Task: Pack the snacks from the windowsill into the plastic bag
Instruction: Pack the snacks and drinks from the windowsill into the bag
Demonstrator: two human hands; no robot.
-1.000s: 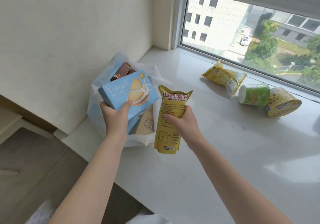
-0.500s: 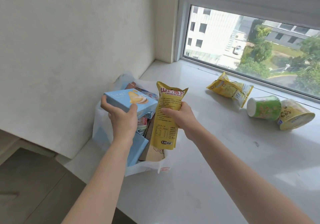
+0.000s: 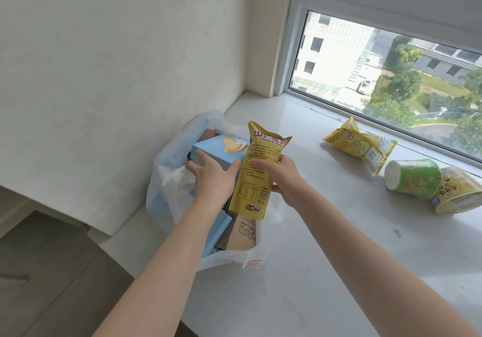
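Observation:
A white plastic bag [image 3: 161, 180] stands open on the windowsill against the left wall, with several snack packs inside. My left hand [image 3: 212, 180] grips a light blue biscuit box [image 3: 216, 151] and holds it low in the bag's mouth. My right hand [image 3: 280, 179] holds a tall yellow chip packet [image 3: 257, 169] upright just over the bag's right side. Lying on the sill to the right are a yellow snack bag [image 3: 361, 142], a green cup [image 3: 413, 177] on its side and a yellow cup [image 3: 456, 193] touching it.
The white windowsill [image 3: 326, 245] runs along the window [image 3: 391, 76] at the back right. The wall [image 3: 117, 63] closes off the left side. The sill's front edge drops to a dark floor [image 3: 52, 271] at lower left.
My left hand has lowered the blue box from above the bag into its opening and tipped it flatter. My right hand with the yellow packet has stayed beside it.

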